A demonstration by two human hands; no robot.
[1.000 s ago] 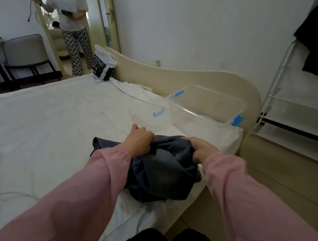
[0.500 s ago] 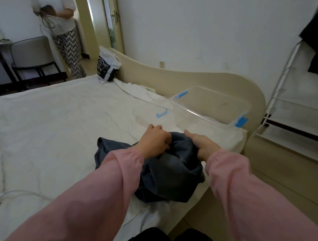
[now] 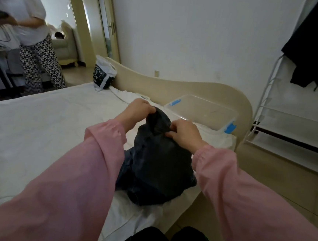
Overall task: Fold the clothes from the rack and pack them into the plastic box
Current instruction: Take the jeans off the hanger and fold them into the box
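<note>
Both grips pinch the bunched top of the dark blue-grey cloth garment point(image 3: 160, 166) — left hand point(image 3: 135, 112) beside right hand point(image 3: 184, 133); its bulk lies on the white-sheeted bed point(image 3: 47, 130). I judge the clear blue-latched plastic box point(image 3: 211, 110) just beyond, nearer the right hand.

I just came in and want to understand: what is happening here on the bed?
A person in pink sleeves is handling a dark garment at the edge of the bed. The left hand and right hand both pinch its upper edge and hold it raised, while the rest lies bunched on the sheet, not yet folded. The clear plastic box stands just beyond, with no clothes visible inside. Another dark piece hangs on the white rack.
</note>
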